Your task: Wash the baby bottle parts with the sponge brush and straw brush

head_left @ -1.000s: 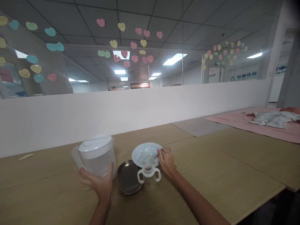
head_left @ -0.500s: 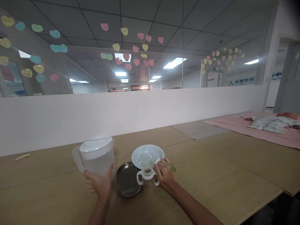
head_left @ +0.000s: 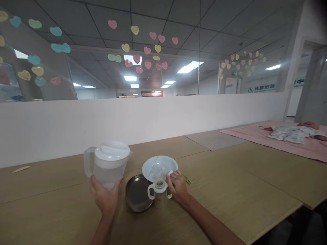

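Head camera looks forward and down over the table (head_left: pixel 219 180)

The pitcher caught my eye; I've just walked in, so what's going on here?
The left hand holds the lidded pitcher by its lower part. The right hand seems to pinch a small white piece beside the two-handled bottle, which stands with its mouth uncovered. A metal tray lies to the bottle's left, a bowl behind.

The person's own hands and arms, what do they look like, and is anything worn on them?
The left hand and right hand are bare, without gloves. No sleeve shows on either forearm, and no watch or bracelet is visible. Smaller details are too blurred to tell.
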The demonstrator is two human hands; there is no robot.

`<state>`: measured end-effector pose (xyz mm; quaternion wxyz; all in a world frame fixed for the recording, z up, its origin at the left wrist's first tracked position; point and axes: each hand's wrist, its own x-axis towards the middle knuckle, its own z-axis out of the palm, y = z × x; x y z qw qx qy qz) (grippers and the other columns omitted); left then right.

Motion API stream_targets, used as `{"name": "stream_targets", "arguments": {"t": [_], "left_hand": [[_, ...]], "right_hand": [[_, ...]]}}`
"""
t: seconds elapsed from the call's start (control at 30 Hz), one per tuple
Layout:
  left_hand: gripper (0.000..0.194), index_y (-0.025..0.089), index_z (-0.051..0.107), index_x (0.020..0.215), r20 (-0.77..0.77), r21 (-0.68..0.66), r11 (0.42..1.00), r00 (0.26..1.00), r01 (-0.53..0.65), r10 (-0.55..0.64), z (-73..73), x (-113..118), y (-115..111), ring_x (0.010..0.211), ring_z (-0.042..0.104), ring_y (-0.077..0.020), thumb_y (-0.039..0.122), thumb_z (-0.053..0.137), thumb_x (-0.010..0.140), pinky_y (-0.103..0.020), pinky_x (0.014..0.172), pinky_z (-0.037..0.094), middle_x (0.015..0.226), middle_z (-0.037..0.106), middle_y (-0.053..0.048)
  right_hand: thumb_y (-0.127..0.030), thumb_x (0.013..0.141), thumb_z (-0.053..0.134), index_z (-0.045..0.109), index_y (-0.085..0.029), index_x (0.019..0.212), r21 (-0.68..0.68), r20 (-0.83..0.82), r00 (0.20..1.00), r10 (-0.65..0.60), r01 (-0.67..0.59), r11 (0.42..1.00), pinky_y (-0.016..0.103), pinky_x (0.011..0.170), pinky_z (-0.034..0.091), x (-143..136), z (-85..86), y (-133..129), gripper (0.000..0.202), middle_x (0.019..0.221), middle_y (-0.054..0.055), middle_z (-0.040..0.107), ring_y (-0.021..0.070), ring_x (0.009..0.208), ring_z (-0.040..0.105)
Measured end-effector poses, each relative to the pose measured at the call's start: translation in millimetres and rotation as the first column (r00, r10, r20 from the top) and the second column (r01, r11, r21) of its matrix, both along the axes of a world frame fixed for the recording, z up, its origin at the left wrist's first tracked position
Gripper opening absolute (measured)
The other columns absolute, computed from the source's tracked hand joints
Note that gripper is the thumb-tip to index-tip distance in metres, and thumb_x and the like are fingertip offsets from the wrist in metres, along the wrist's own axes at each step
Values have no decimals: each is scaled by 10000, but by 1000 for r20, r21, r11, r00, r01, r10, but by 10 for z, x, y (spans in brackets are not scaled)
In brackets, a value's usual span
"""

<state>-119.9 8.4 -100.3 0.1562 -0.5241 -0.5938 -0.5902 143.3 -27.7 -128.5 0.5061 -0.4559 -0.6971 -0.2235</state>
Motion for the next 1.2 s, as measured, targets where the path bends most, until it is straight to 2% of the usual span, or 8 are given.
{"name": "stream_targets", "arguments": {"t": [0.1,0.27,0.47,0.7,0.9,1.2], "left_hand": [[902,87,187,1358,-101,45,999,994,-29,33,73,72,-65,1185,347,-390,536,589,688,-502,953,321,1338,331,-216],[767,82,260,1348,-200,123,991,977,-49,73,117,193,-140,1247,273,-366,521,486,761,-541,1010,173,1340,346,-221],[652,138,293,1350,-337,125,992,941,20,24,53,200,-123,1291,218,-331,448,465,803,-544,1030,88,1371,338,-176],[561,183,312,1346,-565,141,983,825,116,-16,-20,186,-117,1305,214,-302,286,479,820,-538,1050,93,1356,387,-137],[650,175,217,1384,-579,182,975,816,126,3,22,223,-159,1301,216,-323,275,503,809,-561,1038,127,1369,359,-162],[690,167,170,1397,-569,238,967,820,86,68,35,180,-115,1285,241,-344,287,511,809,-580,1020,150,1361,361,-182]], "right_hand": [[-202,912,315,459,-164,485,2,3,1000,0,0,1000,273,589,264,1,-3,3,453,486,8,477,109,518,414],[-201,911,321,460,-162,482,6,3,1000,10,-11,1000,275,593,263,5,-16,11,453,485,7,479,108,516,412],[-208,912,323,444,-162,468,4,6,1000,16,-16,1000,274,592,260,10,-32,26,463,476,2,467,102,504,404],[-205,905,338,427,-165,459,4,16,1000,6,-6,1000,275,586,258,2,-28,31,457,467,-1,461,103,498,396],[-201,903,345,428,-162,455,15,15,1000,15,-15,1000,271,586,257,-3,-30,40,457,466,0,464,98,495,391],[-179,888,381,416,-154,452,90,-1,998,55,-55,994,268,573,243,5,-40,66,438,451,-9,436,89,483,365]]}}
